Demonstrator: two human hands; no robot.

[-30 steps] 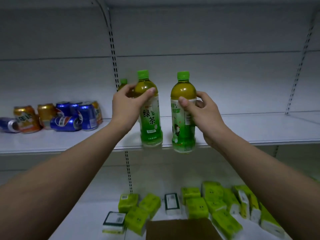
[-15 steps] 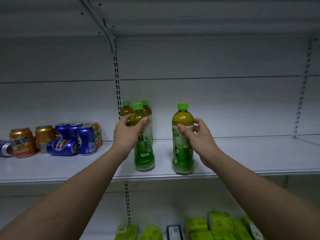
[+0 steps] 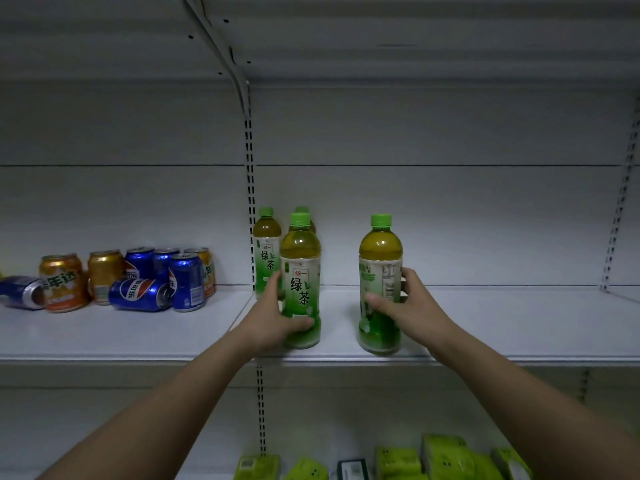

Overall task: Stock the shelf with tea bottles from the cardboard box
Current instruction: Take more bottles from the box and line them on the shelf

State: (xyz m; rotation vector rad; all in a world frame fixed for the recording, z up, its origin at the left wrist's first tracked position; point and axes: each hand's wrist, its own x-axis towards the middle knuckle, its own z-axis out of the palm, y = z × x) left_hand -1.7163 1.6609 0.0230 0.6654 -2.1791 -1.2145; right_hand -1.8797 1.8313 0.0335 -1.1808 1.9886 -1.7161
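Each hand wraps its fingers low round an upright tea bottle: left hand (image 3: 273, 320) on the left bottle (image 3: 300, 285), right hand (image 3: 412, 306) on the right bottle (image 3: 380, 289). Both stand near the shelf (image 3: 485, 327) edge, probably to be slid back beside the rear bottles (image 3: 266, 247).

Bare shelf (image 3: 502, 327) right of the 2 front bottles (image 3: 300, 282), open gap between them. Blocked behind by 2 rear bottles (image 3: 266, 251), at left by cans (image 3: 145, 278).

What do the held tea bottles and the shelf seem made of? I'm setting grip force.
Tea bottles: likely clear glossy plastic, since the tea shows through above printed film labels; green caps look plastic. Shelf: probably white painted metal, smooth and matte, hung on slotted uprights.
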